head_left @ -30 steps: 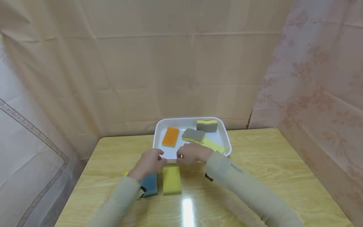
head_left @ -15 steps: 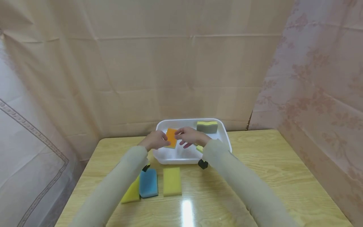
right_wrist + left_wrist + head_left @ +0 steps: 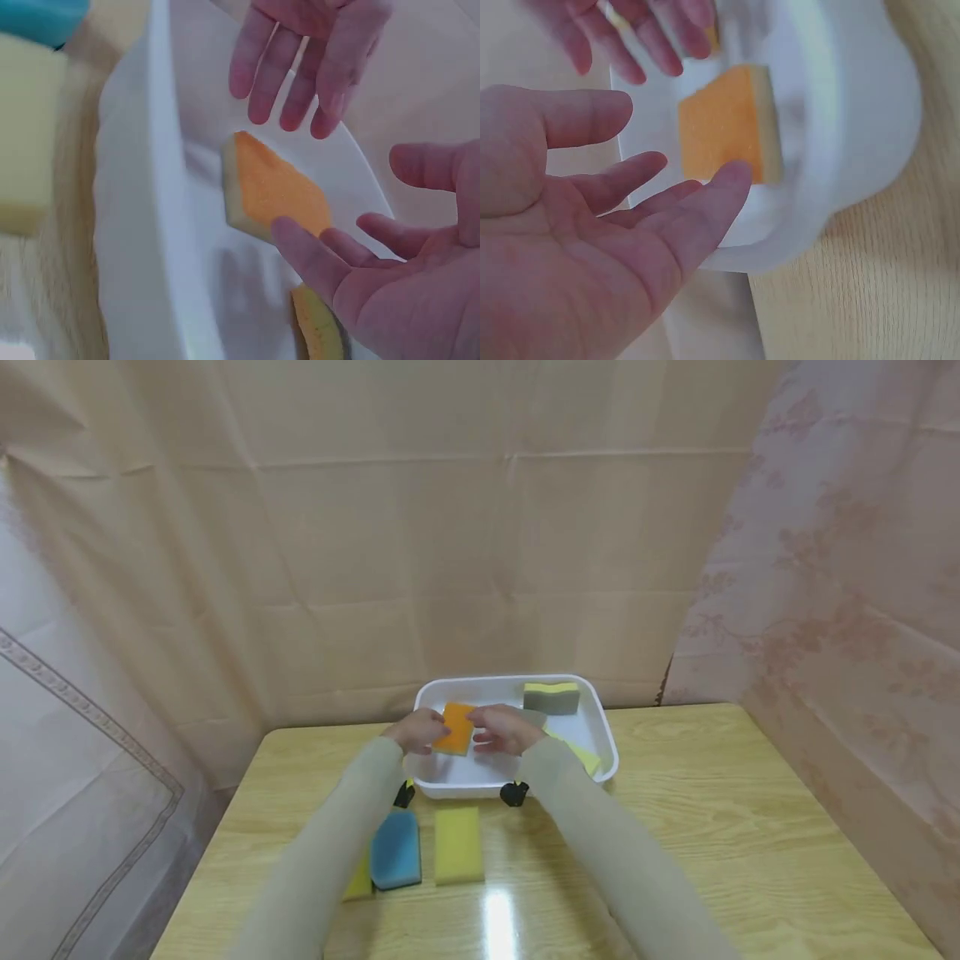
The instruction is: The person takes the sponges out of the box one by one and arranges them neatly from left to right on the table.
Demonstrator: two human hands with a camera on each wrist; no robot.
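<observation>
Where orange sponge (image 3: 724, 124) lies, hands (image 3: 420, 730) hover (fingers spread).

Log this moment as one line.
left hand, right hand: either side of orange sponge; orange sponge: inside white tray; contact: unclear; blue sponge: on table

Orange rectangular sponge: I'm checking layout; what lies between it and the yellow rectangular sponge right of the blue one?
Head view: the white plastic tray's floor and near wall, then bare wooden tabletop.
</observation>
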